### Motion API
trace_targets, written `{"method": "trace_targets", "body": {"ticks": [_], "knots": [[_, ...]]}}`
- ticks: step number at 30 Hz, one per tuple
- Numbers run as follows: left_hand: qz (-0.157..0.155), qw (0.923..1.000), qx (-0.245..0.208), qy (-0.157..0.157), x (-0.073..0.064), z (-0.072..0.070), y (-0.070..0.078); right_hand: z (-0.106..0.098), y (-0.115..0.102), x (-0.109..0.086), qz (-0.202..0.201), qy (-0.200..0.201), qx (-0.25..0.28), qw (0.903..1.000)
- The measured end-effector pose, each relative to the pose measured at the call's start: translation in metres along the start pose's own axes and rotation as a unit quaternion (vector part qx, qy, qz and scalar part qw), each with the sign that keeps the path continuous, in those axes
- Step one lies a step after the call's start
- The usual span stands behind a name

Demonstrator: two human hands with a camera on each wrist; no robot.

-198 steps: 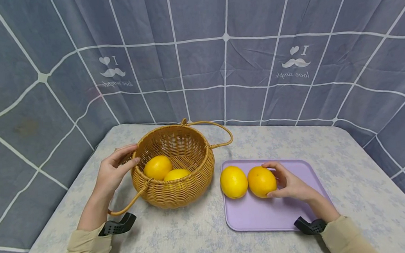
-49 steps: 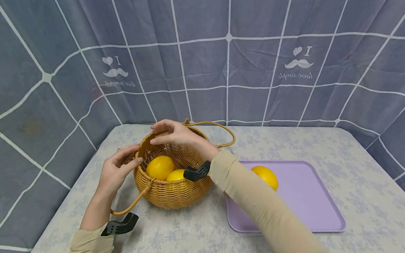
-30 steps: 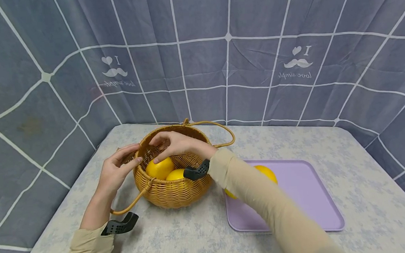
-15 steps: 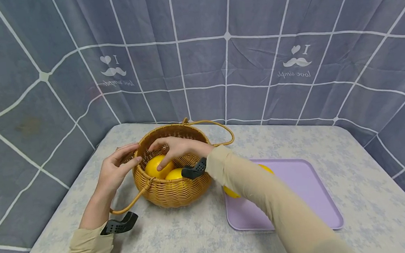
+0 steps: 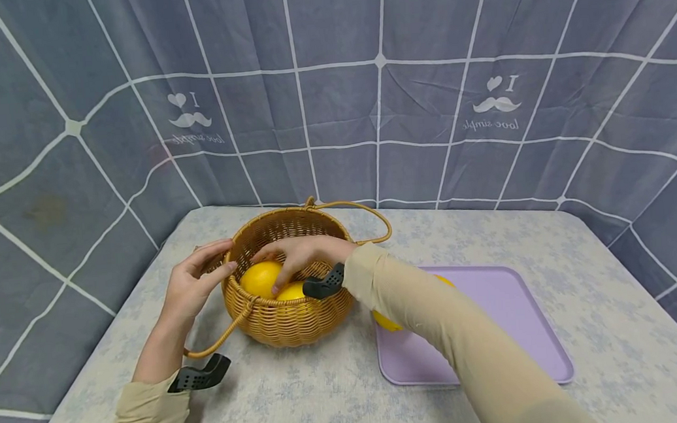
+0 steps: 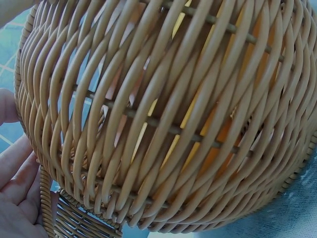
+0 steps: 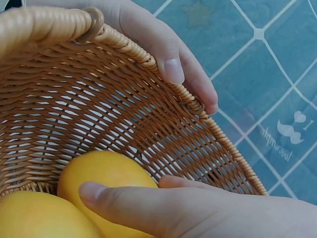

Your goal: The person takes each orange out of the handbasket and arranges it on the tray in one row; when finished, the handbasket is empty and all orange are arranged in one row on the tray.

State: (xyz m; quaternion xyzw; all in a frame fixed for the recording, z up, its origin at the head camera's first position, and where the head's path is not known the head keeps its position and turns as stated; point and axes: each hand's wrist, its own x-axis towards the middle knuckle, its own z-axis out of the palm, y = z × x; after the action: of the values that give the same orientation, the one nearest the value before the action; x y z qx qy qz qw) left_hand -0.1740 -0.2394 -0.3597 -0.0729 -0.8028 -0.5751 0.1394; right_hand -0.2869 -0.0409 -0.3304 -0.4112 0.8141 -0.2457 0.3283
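Note:
A round wicker basket (image 5: 296, 322) stands on the table with two oranges inside. My left hand (image 5: 187, 284) holds its left rim, thumb and fingertips at the edge. My right hand (image 5: 302, 250) reaches down into the basket over the left orange (image 5: 257, 279). In the right wrist view, its thumb lies across that orange (image 7: 106, 171) and another fingertip shows behind it; the other fingers are hidden. The second orange (image 5: 291, 291) sits close beside, nearer the front rim. Through the weave, the left wrist view shows patches of orange fruit (image 6: 218, 134).
A lilac tray (image 5: 505, 324) lies to the right of the basket, partly under the right sleeve. Two more oranges on it are mostly covered by the sleeve (image 5: 428, 310). The wicker handle (image 5: 383, 225) sticks out right. A grey-blue checked curtain (image 5: 331, 107) hangs behind.
My right hand has left an orange on the tray, swung across to the basket, then lowered onto the left orange inside it. The left hand has stayed at the rim.

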Motion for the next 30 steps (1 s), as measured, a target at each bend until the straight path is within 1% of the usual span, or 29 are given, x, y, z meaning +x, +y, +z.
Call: {"method": "trace_targets", "body": {"ticks": [6,8,11,17,22,24,30], "knots": [[-0.004,1.0,0.003,-0.003,0.0,0.0013,0.0024,0.001,0.0015,-0.0003,0.007,-0.003,0.034,0.9994],[-0.005,1.0,0.005,-0.003,-0.0002,0.0013,0.0027,0.0014,0.0008,-0.0008,0.015,-0.008,0.047,0.9987],[-0.003,1.0,0.009,-0.002,-0.0006,0.0004,0.0027,0.0014,-0.0002,-0.0005,0.026,-0.026,0.066,0.9972],[0.006,0.9999,0.01,-0.001,-0.0012,-0.0008,0.0018,0.0009,-0.0024,-0.0002,0.034,-0.063,0.082,0.9941],[0.005,0.9999,0.009,-0.001,-0.0013,-0.0003,0.001,0.0024,-0.0038,-0.0008,0.054,-0.086,0.145,0.9842],[0.005,1.0,0.008,-0.001,-0.0013,0.0,0.001,0.0032,-0.0039,-0.0008,0.056,-0.093,0.166,0.9801],[0.005,1.0,0.005,-0.003,-0.0018,0.0007,0.0024,0.0038,-0.004,-0.0008,0.034,-0.11,0.157,0.9808]]}}
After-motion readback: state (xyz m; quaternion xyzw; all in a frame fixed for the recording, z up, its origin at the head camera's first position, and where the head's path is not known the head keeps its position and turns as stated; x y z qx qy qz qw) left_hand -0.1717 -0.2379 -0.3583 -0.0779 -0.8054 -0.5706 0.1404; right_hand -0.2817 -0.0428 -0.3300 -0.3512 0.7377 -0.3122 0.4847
